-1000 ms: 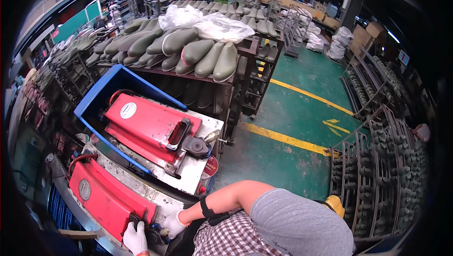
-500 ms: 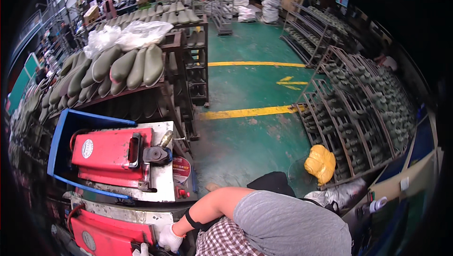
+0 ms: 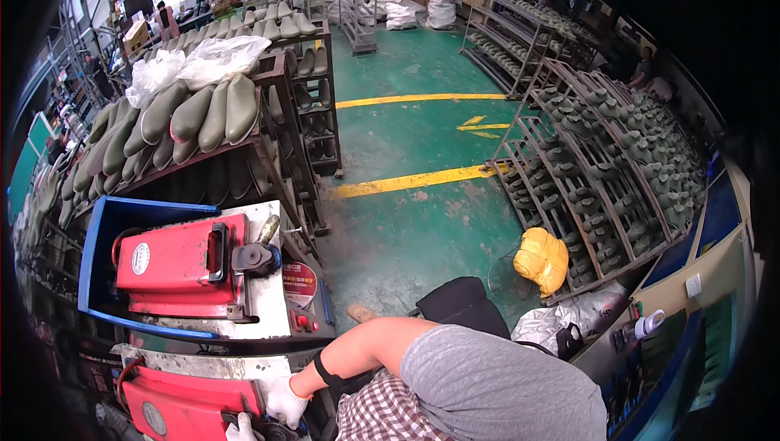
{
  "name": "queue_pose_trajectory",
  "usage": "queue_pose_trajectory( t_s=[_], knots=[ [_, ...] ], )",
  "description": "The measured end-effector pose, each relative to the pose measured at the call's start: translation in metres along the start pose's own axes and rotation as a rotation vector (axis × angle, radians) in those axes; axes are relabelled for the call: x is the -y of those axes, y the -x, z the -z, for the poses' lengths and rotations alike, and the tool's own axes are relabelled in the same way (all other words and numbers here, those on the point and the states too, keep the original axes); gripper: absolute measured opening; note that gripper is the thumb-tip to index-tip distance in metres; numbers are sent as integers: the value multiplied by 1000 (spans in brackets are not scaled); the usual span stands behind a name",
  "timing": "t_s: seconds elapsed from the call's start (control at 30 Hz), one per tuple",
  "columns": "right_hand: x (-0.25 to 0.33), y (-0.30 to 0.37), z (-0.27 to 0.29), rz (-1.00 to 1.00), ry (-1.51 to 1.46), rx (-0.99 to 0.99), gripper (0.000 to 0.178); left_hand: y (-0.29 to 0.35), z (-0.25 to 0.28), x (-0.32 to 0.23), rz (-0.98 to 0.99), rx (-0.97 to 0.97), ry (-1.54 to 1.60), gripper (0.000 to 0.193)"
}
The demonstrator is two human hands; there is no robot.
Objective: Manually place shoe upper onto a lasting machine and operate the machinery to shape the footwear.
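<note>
My right hand (image 3: 288,402), in a white glove, rests at the right end of the lower red machine lid (image 3: 187,399), over a dark metal latch (image 3: 280,431). Its fingers curl downward and are partly hidden. At the lower edge, my left hand (image 3: 240,427), also gloved in white, has its fingers bent over the dark handle of that lid. Much of the left hand is cut off by the picture's rim. Above stands a matching red lid (image 3: 180,266) with a black handle (image 3: 218,252) and a dark round latch (image 3: 255,259), beside a blue tray (image 3: 92,278).
Olive-green boots (image 3: 187,112) and a clear plastic bag (image 3: 219,60) lie on a rack behind the machines. Racks of green footwear (image 3: 601,173) line the right side. A yellow bundle (image 3: 541,262) and a dark chair (image 3: 463,307) stand nearer on the green floor.
My view has turned slightly, so the racks and floor sit further left and higher. Both hands stay at the lower red lid, with the right shifted only a little.
</note>
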State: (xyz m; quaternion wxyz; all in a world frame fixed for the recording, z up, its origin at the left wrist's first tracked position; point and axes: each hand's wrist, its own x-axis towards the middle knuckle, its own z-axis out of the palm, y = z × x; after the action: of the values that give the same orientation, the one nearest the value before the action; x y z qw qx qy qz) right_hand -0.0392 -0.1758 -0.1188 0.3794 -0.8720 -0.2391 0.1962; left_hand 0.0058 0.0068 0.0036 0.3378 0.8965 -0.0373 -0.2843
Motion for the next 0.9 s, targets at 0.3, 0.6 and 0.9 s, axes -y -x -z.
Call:
queue_pose_trajectory(
  t_s=[0.3, 0.6, 0.9],
  knots=[
    [-3, -2, -6, -32, -57, -18, 51, 2, 2, 8, -51, 17, 6, 43],
    [2, 0, -4, -130, -46, -52, 52, -3, 0, 12, -17, -15, 49, 47],
    [27, 24, -33, -363, -306, -81, 52, -7, 1, 23, -42, -19, 24, 45]
  ],
)
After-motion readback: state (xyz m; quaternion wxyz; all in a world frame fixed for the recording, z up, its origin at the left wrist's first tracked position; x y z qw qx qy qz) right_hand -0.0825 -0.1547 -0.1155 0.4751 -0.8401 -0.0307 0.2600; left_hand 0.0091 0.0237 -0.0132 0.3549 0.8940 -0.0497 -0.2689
